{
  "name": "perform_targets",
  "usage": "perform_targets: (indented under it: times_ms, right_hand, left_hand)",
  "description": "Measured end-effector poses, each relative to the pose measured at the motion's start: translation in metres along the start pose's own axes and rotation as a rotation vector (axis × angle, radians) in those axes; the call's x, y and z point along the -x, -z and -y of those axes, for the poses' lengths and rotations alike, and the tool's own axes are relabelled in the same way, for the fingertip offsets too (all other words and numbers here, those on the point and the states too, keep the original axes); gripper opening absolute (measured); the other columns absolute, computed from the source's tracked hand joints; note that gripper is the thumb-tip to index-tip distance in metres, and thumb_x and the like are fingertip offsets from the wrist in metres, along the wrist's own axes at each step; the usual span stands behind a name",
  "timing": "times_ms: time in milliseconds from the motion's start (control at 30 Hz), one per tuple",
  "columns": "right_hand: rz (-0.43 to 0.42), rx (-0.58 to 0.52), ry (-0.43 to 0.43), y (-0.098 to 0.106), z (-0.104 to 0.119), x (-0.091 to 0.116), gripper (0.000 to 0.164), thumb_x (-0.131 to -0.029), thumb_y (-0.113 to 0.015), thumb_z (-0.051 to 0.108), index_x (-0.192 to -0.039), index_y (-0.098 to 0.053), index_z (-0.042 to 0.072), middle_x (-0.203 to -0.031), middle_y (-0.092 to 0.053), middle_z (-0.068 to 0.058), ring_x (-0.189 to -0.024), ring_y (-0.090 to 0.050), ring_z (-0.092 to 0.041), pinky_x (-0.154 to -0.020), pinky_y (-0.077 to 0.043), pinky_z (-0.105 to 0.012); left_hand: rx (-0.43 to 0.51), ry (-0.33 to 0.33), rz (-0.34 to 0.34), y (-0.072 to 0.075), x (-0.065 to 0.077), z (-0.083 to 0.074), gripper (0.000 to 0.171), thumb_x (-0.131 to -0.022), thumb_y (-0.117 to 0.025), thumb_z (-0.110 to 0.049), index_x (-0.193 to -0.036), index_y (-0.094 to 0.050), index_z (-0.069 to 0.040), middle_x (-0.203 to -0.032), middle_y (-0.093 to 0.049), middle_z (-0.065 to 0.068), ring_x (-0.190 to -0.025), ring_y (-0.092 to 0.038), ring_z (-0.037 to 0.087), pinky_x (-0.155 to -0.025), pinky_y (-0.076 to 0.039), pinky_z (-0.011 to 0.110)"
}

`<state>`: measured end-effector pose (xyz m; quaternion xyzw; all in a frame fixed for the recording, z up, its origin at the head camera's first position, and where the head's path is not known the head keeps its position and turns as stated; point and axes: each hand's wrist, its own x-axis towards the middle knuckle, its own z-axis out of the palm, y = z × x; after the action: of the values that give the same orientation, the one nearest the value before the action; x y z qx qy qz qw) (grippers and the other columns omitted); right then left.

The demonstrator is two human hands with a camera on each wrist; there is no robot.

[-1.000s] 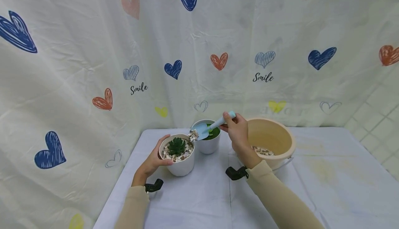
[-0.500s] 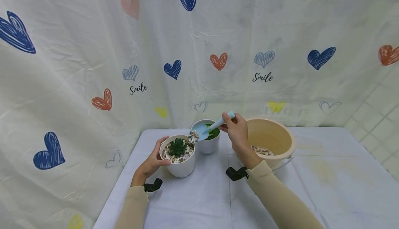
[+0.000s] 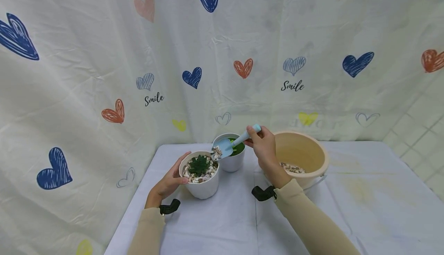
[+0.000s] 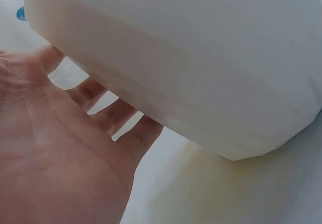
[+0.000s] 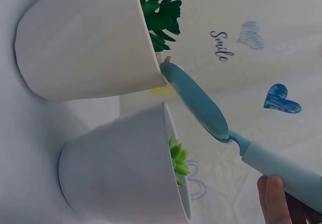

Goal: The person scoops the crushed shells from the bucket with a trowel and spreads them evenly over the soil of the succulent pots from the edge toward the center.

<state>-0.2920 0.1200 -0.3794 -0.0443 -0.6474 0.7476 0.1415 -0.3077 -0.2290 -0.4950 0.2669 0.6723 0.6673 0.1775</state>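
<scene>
My left hand (image 3: 170, 182) grips a white pot (image 3: 202, 189) by its left side, thumb toward the front and fingers round the back. Pale pebbles fill this pot around a dark green succulent (image 3: 199, 165). In the left wrist view the palm stands a little off the pot's wall (image 4: 176, 68). My right hand (image 3: 265, 151) pinches the handle of a light blue trowel (image 3: 224, 147). Several pebbles (image 3: 216, 153) lie on its blade. In the right wrist view the blade tip (image 5: 168, 68) is at the pot's rim.
Behind the blade stands a second white pot (image 3: 233, 165) with a bright green succulent (image 5: 178, 158). A beige bucket (image 3: 308, 151) with some pebbles at its bottom is right of my right hand. A white cloth (image 3: 229, 224) covers the table; a heart-patterned curtain (image 3: 222, 93) hangs behind.
The left hand's pot has shifted slightly right and toward me, its rim nearer the trowel's tip. The pebbles on the blade have moved a little; the right hand is nearly still.
</scene>
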Motion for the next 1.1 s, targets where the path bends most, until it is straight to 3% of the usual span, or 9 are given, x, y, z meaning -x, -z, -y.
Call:
perform_targets:
  times_ms: [367, 767, 867, 1000, 1100]
  right_hand:
    - [0.031, 0.048, -0.001, 0.0018, -0.0001, 0.0023, 0.036, -0.1, -0.065, 0.035, -0.115, -0.062, 0.002, -0.098, -0.062, -0.006, -0.088, -0.073, -0.016, -0.082, -0.061, -0.028]
    - [0.037, 0.032, 0.016, 0.0037, -0.0006, 0.003, 0.033, -0.1, -0.066, 0.034, -0.114, -0.063, 0.005, -0.097, -0.063, -0.004, -0.087, -0.073, -0.015, -0.081, -0.061, -0.027]
    - [0.048, 0.02, 0.025, 0.0052, -0.0006, 0.0035, 0.032, -0.1, -0.066, 0.033, -0.115, -0.063, 0.005, -0.096, -0.063, -0.003, -0.086, -0.073, -0.015, -0.081, -0.061, -0.027]
    - [0.057, 0.018, 0.028, 0.0065, -0.0015, 0.0033, 0.032, -0.099, -0.067, 0.033, -0.115, -0.063, 0.006, -0.097, -0.063, -0.003, -0.086, -0.073, -0.015, -0.081, -0.061, -0.027]
    - [0.06, 0.022, 0.032, 0.0069, -0.0019, 0.0033, 0.033, -0.099, -0.066, 0.033, -0.116, -0.063, 0.005, -0.098, -0.063, -0.004, -0.086, -0.073, -0.015, -0.081, -0.061, -0.027]
  left_hand:
    - [0.056, -0.038, 0.029, 0.004, 0.0003, 0.0071, 0.09, -0.091, -0.061, -0.007, -0.163, -0.007, -0.015, -0.158, -0.028, 0.008, -0.139, -0.043, 0.015, -0.11, -0.039, 0.03]
    - [0.094, -0.043, 0.035, 0.0022, 0.0018, 0.0021, 0.081, -0.095, -0.05, -0.004, -0.166, -0.014, -0.019, -0.173, -0.005, 0.011, -0.149, -0.027, 0.006, -0.113, -0.035, 0.02]
    - [0.111, -0.067, 0.023, 0.0033, 0.0023, 0.0018, 0.079, -0.095, -0.049, -0.001, -0.165, -0.014, -0.014, -0.171, -0.012, 0.016, -0.147, -0.033, 0.008, -0.112, -0.038, 0.022]
    - [0.139, -0.081, -0.003, 0.0055, 0.0035, 0.0021, 0.075, -0.096, -0.046, 0.004, -0.163, -0.016, -0.007, -0.162, -0.033, 0.014, -0.139, -0.046, 0.011, -0.11, -0.042, 0.025]
    - [0.144, -0.089, -0.017, 0.0068, 0.0038, 0.0024, 0.071, -0.097, -0.042, 0.007, -0.163, -0.017, -0.005, -0.161, -0.036, 0.012, -0.139, -0.047, 0.009, -0.111, -0.041, 0.024]
